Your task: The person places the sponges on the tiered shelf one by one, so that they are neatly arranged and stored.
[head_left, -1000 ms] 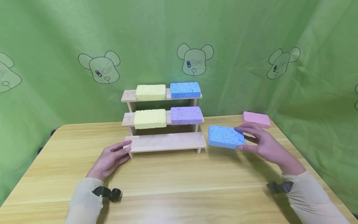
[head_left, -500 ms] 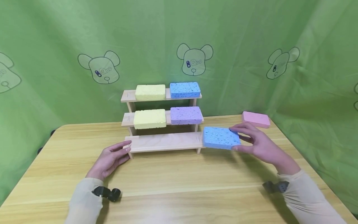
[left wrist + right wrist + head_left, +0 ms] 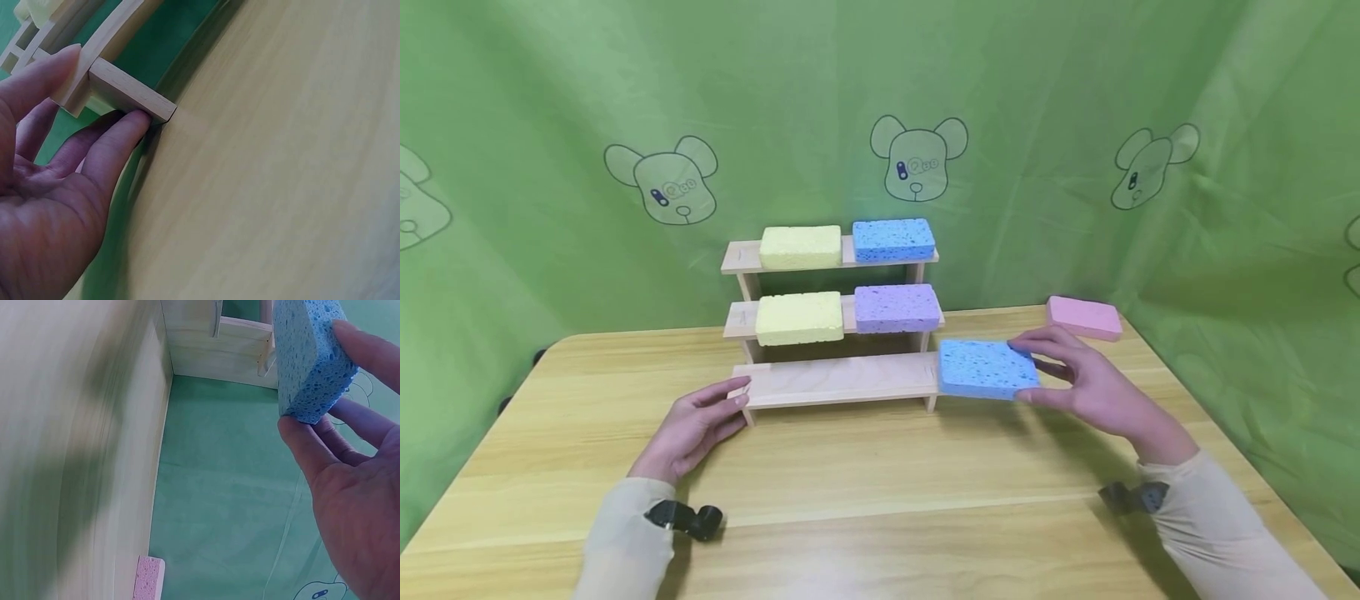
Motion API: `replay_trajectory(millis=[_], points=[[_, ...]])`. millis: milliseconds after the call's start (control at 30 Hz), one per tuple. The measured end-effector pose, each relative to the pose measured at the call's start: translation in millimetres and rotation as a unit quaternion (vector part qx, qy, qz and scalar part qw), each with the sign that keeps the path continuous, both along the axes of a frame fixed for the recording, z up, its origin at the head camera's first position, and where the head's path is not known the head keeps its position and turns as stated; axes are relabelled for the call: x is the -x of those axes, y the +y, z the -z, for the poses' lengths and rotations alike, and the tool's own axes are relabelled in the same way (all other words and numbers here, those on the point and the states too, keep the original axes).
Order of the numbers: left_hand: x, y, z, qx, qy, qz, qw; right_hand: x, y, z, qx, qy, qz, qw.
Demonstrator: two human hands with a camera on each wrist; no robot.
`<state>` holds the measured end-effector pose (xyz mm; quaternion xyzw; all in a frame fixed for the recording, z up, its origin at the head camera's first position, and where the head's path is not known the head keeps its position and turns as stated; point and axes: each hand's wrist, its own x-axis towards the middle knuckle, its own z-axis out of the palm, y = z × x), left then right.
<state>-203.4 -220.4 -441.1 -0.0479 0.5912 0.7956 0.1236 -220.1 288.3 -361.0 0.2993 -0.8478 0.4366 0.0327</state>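
A pale wooden three-step rack [image 3: 838, 381] stands at the table's back. My left hand [image 3: 692, 429] holds its left end at the bottom step, a digit at the plank's edge and fingertips against the leg [image 3: 128, 90]. Between thumb and fingers, my right hand [image 3: 1093, 387] grips a blue sponge [image 3: 985, 369] by its right end. The sponge hangs above the table, its left end covering the bottom step's right end in the head view. A yellow sponge [image 3: 801, 247] and another blue sponge [image 3: 892, 240] lie on the top step; a yellow sponge [image 3: 799, 318] and a purple sponge [image 3: 897, 308] on the middle.
A pink sponge [image 3: 1084, 318] lies at the table's back right corner, beyond my right hand. Green cloth [image 3: 1015, 167] printed with bear heads hangs behind and to the right of the wooden table [image 3: 850, 517].
My right hand has carried the blue sponge leftward, from beside the rack to the bottom step's right end. The left hand keeps its place on the rack.
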Motion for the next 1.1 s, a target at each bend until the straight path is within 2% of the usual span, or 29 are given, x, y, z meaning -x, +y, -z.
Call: replay_trajectory(millis=[533,833,1100], points=[[0.7,0.6,0.3,0.003,0.001,0.001,1.0,-0.4,-12,0.7,-0.005,-0.024,0.005,0.9997],[1.0,0.0,-1.5,0.005,-0.003,0.001,1.0,-1.5,-19,-1.3,0.008,-0.015,-0.013,0.9998],[-0.7,-1.6,-0.7,0.004,-0.004,0.001,1.0,0.6,-30,1.5,0.016,-0.024,-0.026,0.9992]])
